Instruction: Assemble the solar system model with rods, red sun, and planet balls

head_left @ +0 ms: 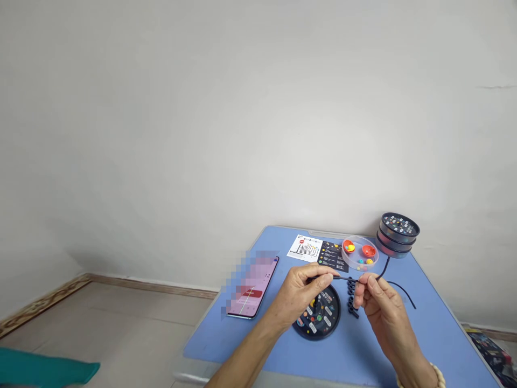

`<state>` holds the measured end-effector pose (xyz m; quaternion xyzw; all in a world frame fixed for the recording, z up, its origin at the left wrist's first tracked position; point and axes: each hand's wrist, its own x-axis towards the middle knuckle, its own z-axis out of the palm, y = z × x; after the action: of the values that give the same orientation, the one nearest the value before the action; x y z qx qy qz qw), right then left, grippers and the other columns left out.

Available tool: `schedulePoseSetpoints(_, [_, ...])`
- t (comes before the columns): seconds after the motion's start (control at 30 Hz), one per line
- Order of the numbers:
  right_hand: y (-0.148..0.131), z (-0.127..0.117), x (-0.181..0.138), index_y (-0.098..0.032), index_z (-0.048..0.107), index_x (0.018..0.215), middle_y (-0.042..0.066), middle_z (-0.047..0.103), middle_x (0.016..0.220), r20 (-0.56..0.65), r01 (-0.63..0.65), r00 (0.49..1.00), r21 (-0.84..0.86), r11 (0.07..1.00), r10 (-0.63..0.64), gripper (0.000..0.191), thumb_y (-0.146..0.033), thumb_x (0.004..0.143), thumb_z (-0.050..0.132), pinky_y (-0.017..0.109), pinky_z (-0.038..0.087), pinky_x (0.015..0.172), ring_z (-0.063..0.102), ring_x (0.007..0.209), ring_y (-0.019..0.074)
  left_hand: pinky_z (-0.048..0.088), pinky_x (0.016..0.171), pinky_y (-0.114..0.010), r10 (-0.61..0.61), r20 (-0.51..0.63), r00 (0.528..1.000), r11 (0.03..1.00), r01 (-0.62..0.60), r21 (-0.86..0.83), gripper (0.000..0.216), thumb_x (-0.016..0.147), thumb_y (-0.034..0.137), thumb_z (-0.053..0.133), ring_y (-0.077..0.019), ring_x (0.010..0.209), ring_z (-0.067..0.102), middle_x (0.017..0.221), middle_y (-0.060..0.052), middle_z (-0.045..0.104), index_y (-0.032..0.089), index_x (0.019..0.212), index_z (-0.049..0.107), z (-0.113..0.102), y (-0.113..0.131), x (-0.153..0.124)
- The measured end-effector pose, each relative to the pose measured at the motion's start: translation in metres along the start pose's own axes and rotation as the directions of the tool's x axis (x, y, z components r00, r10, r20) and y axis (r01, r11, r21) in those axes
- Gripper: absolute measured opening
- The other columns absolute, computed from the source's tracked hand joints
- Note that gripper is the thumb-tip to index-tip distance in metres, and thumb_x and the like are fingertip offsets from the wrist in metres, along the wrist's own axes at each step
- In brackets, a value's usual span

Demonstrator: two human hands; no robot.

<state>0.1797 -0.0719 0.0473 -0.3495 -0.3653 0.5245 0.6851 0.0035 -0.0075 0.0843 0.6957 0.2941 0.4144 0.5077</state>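
Observation:
My left hand [309,288] pinches a thin black rod [344,278] between thumb and fingers. The fingertips of my right hand [379,302] are closed on the rod's other end. Out of the right hand's grip, curved black ends extend, one rising toward the back and one bending right; I cannot tell whether they are separate rods. Below the hands lies a round black disc [323,325] with printed planets and labels, partly covered by my left hand. A row of small black connector pieces [352,308] lies between the hands on the table.
A clear round dish [352,263] holds red half-shells [369,251] and small coloured balls. Behind it at right stand stacked black-rimmed round containers [398,237]. A printed leaflet [301,248] and a phone [252,299] lie left on the blue table [274,355], against the wall.

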Motion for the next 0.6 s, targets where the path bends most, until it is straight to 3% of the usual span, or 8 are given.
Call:
schedulePoseSetpoints(0.17, [0.002,0.0005,-0.0011,-0.02,0.071,0.086,0.001,0.064,0.072,-0.018,0.03,0.999,-0.066,0.997,-0.031,0.026,-0.045,0.084,0.068,0.025,0.047,0.064,0.058,0.063,0.0118,0.043,0.074,-0.028,-0.004,-0.007,1.0,1.0,0.004,0.001,0.019,0.083,0.03,0.062,-0.0197,0.08,0.061,0.082,-0.004,0.071,0.02,0.086,0.079,-0.0021,-0.0013,-0.0011])
schedulePoseSetpoints(0.37, [0.0081,-0.004,-0.0044,-0.022,0.072,0.089,0.002,0.068,0.075,-0.005,0.118,0.992,-0.247,0.962,-0.124,0.025,-0.045,0.088,0.063,0.027,0.05,0.068,0.062,0.068,0.0136,0.039,0.062,-0.024,-0.037,-0.041,0.998,0.999,0.039,0.034,0.013,0.075,0.028,0.068,-0.0147,0.066,0.053,0.074,-0.001,0.064,0.02,0.08,0.078,-0.0034,-0.0022,-0.0013])
schedulePoseSetpoints(0.6, [0.0066,0.0026,-0.0013,-0.021,0.077,0.091,0.006,0.075,0.074,-0.108,0.095,0.985,-0.317,0.944,-0.135,0.03,-0.046,0.074,0.077,0.036,0.057,0.067,0.069,0.065,0.0195,0.038,0.058,-0.023,-0.024,-0.047,0.999,0.997,0.027,0.067,0.015,0.078,0.031,0.067,-0.014,0.063,0.049,0.068,0.001,0.055,0.02,0.08,0.078,-0.0046,-0.0049,-0.0023])
